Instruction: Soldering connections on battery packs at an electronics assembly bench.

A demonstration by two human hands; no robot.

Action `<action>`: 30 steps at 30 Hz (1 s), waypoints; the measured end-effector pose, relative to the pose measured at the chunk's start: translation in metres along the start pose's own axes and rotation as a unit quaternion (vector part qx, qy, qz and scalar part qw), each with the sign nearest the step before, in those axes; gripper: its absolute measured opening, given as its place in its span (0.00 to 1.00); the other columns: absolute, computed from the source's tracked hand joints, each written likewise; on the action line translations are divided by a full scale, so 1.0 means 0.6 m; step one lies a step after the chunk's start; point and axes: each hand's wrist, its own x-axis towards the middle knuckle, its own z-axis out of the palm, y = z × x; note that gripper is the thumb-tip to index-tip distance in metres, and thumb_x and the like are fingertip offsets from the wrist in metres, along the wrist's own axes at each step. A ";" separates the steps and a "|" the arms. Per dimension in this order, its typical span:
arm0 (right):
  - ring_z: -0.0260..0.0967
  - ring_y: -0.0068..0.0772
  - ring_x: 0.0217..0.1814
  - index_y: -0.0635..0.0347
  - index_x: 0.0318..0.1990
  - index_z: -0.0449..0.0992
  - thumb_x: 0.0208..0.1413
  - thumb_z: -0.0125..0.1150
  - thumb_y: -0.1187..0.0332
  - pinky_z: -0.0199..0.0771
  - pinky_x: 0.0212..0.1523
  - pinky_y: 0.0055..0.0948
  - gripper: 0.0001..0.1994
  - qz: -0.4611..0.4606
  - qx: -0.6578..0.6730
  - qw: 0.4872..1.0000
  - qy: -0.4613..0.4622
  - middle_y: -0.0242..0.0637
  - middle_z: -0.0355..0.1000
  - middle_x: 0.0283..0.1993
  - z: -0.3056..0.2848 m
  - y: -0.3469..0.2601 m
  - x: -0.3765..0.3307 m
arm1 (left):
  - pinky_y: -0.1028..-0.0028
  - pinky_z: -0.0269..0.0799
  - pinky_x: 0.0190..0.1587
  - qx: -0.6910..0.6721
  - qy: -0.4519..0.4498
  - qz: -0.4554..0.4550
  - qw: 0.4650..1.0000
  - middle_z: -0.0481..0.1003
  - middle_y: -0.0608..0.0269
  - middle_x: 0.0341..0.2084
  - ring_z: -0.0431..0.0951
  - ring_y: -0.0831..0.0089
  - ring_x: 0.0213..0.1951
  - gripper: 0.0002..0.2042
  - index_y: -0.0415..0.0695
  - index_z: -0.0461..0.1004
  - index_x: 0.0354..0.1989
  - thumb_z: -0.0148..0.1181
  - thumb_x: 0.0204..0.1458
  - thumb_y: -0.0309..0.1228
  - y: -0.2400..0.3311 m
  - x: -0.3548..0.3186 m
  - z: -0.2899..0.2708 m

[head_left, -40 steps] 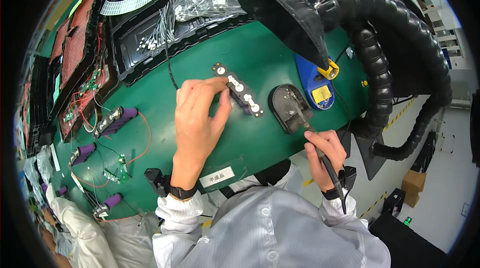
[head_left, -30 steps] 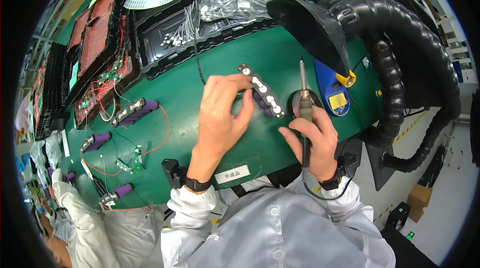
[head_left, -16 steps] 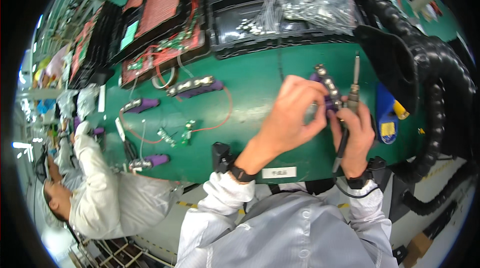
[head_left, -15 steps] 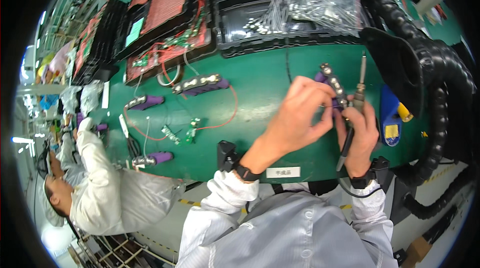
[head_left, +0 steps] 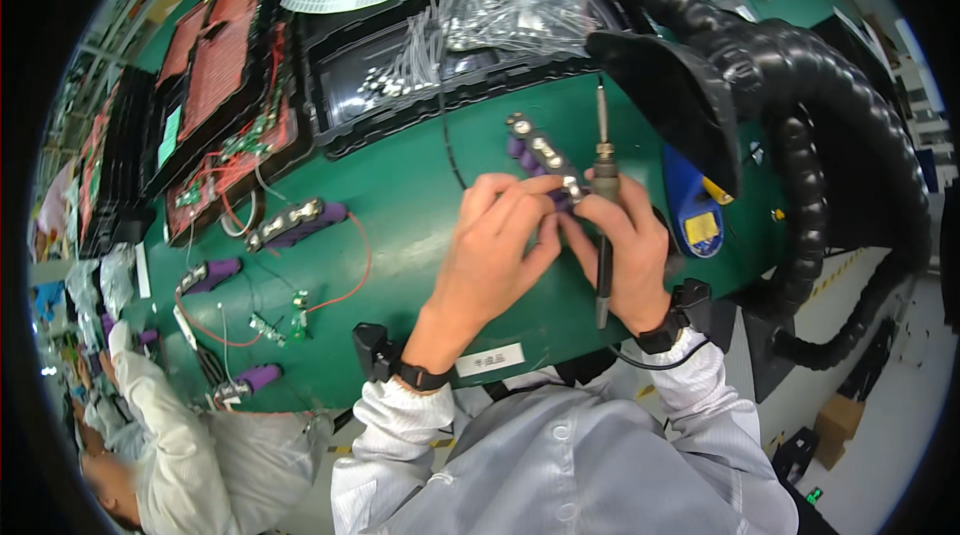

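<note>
A purple battery pack [head_left: 543, 150] with a black end strip and shiny metal tabs stands at a slant in front of me. My left hand [head_left: 492, 250] is closed at the pack's near end, its thumb and fingertips pinched together there. What sits between those fingertips is too small to make out. A soldering iron [head_left: 604, 175] lies across my right hand [head_left: 632, 250], held in its fingers with the tip pointing away from me. The thumb and a finger of that hand also touch the near end of the pack.
Several more purple packs [head_left: 300, 225] with wires and small green circuit boards [head_left: 268, 327] lie on the left. Black trays [head_left: 330, 135] holding cable ties and bags stand at the back. A black flexible hose [head_left: 810, 225] and a blue holder [head_left: 692, 210] are on the right; a co-worker [head_left: 190, 435] sits left.
The whole view has shifted, so the bench things appear further left. My left fingers have come in closer to the pack's near end and my right fingers. The iron stays in my right hand.
</note>
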 end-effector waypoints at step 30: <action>0.79 0.43 0.34 0.65 0.48 0.81 0.51 0.73 0.73 0.77 0.39 0.35 0.15 0.022 0.047 0.999 -0.012 0.43 0.82 0.37 -0.112 -0.025 -0.005 | 0.65 0.74 0.45 0.032 0.017 0.016 0.999 0.83 0.65 0.43 0.76 0.61 0.40 0.14 0.41 0.77 0.40 0.70 0.46 0.15 0.008 0.021 0.014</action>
